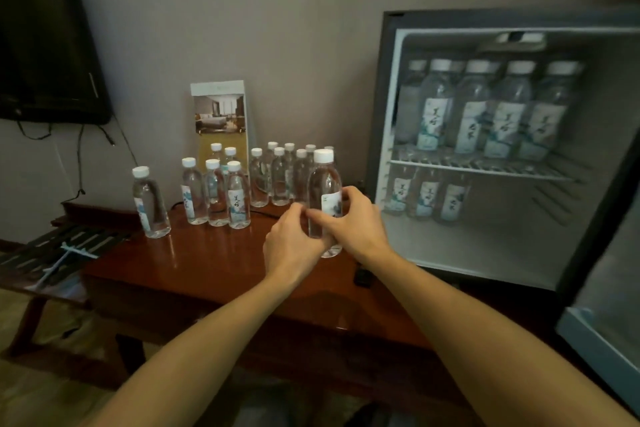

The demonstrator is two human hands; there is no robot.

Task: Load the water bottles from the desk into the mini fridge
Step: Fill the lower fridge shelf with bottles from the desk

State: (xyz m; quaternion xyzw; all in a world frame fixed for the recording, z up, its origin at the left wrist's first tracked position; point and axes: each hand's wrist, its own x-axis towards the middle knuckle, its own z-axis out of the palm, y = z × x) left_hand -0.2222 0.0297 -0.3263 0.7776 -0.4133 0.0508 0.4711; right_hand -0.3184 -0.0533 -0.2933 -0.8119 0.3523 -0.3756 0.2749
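Note:
A clear water bottle (323, 184) with a white cap is held upright just above the brown desk (207, 263). My left hand (294, 243) grips its lower body from the left and my right hand (356, 218) wraps it from the right. Behind it several more bottles (280, 177) stand in a cluster near the wall, another group (214, 191) stands further left, and a single bottle (149, 201) is at the desk's left end. The mini fridge (388, 121) on the right is open, with several bottles (485, 107) on its upper shelf and three bottles (426, 194) below.
The fridge door (602, 315) hangs open at the lower right. A standing brochure (220, 118) leans against the wall behind the bottles. A black TV (45, 38) hangs at the upper left, with cables trailing down. A slatted luggage rack (52, 256) stands left of the desk.

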